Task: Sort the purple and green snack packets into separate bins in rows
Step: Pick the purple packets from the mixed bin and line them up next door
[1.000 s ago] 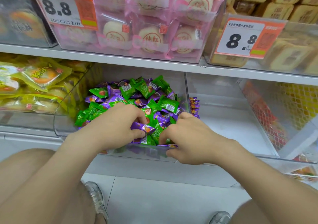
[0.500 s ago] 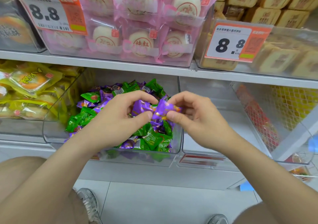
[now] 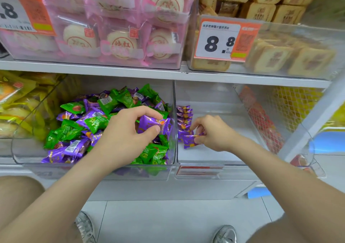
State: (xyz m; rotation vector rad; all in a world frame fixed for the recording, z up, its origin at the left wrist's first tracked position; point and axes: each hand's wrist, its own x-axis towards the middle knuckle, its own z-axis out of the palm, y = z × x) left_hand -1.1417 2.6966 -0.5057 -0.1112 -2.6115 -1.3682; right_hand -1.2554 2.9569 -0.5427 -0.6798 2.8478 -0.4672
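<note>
- Head view: I see two clear bins side by side on the lower shelf, both of the person's hands in frame.
- Left bin [image 3: 93, 166]: full of a mixed heap of green packets [image 3: 72, 128] and purple packets [image 3: 74, 147], no order to it.
- Left hand [image 3: 128, 136] is over the right side of that heap, thumb and fingers pinched on a purple packet [image 3: 151, 124], lifted clear above the pile.
- Right bin [image 3: 214, 160]: mostly bare floor. A row of purple packets [image 3: 183, 117] runs near-to-far against its left wall, just beside the divider between the bins.
- Right hand [image 3: 212, 132] is inside the right bin, fingertips closed on another purple packet [image 3: 190, 140] at the near end of that row, touching or nearly touching the row's last packet; I can't tell which.
- No green packets visible in the right bin.
- Upper shelf [image 3: 168, 74]: pink-wrapped round cakes [image 3: 121, 44] on the left, square tan pastries [image 3: 276, 56] on the right, price tag [image 3: 222, 41] reading 8.8.
- Far left of the lower shelf: yellow packs [image 3: 16, 100].
</note>
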